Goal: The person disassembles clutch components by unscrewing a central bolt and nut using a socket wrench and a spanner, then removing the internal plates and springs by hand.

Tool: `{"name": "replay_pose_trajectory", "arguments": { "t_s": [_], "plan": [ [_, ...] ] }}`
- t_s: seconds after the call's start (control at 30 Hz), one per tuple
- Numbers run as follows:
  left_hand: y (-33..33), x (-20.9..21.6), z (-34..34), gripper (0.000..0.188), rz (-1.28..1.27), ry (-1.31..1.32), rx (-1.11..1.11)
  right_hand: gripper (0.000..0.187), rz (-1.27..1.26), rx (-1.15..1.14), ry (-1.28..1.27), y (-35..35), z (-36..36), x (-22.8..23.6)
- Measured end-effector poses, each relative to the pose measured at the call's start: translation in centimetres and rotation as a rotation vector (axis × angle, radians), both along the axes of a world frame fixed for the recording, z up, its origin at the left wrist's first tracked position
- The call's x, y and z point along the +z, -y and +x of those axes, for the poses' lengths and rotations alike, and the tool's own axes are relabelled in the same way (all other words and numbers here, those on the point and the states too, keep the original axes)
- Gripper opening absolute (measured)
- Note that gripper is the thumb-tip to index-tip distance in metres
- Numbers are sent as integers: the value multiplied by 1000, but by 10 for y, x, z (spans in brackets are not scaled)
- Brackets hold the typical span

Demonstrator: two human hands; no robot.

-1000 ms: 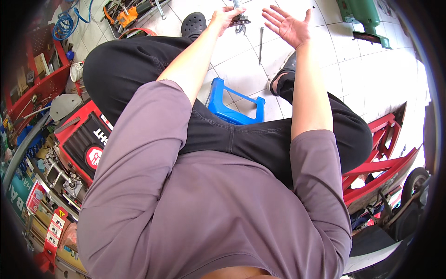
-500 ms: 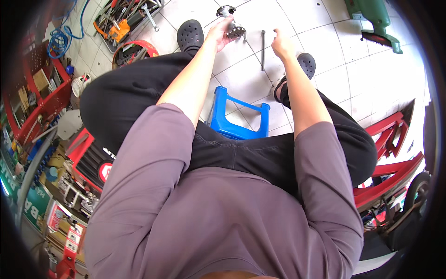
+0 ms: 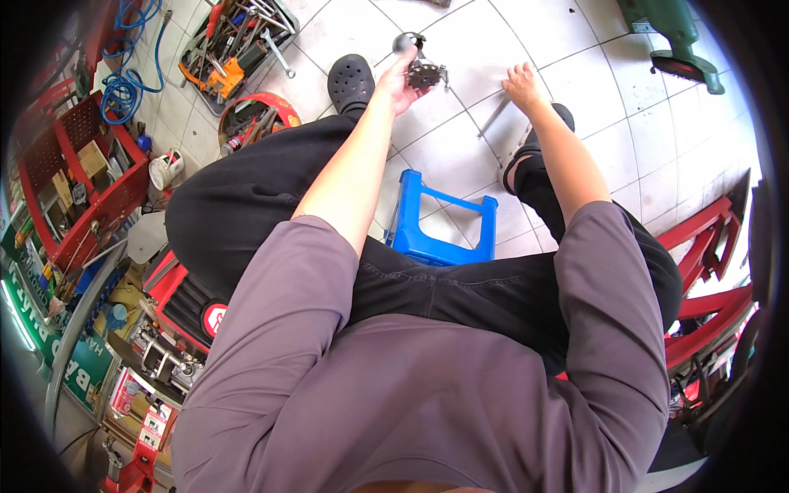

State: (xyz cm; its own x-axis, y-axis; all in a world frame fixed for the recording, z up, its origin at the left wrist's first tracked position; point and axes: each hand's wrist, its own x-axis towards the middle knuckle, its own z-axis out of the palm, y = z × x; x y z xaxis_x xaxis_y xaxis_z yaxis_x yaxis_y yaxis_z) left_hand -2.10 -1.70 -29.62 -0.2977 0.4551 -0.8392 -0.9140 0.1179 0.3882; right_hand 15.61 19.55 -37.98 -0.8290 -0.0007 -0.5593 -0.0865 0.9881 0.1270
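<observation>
My left hand (image 3: 399, 87) is closed around a dark metal mechanical part with a toothed disc (image 3: 424, 76) at its lower end and a rounded end above the fingers. The part is held above the tiled floor, beyond the left shoe. At the right, over the tip of the right shoe, my right hand (image 3: 526, 89) has its fingers curled. From under it a long thin metal rod (image 3: 492, 118) slants down to the left. The rod's upper end is hidden by the hand.
A blue plastic stool (image 3: 444, 251) stands between my legs. At the left are a tray of tools (image 3: 289, 72), a red round container of tools (image 3: 288, 112) and a coiled blue hose (image 3: 123, 105). A green machine (image 3: 678, 37) stands at the far right, red metal frames (image 3: 711, 230) nearer.
My right hand has come down onto the rod, which lay straight on the floor and now slants. The left hand still holds the toothed part. The whole view has shifted slightly.
</observation>
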Motion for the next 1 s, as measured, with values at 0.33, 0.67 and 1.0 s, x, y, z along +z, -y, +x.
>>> {"name": "replay_pose_trajectory", "arguments": {
  "t_s": [0.33, 0.67, 1.0],
  "plan": [
    [-23, 56, -32, 43, 33, -309, 89, 16, -51, -157, 30, 12, -12, 127],
    [-67, 360, -121, 31, 583, -751, 135, 22, -1016, -849, -282, -15, -1, 409],
    [-44, 353, -94, 47, 718, -307, 473, 14, -1485, -858, -819, 58, -3, 431]
  ]
}}
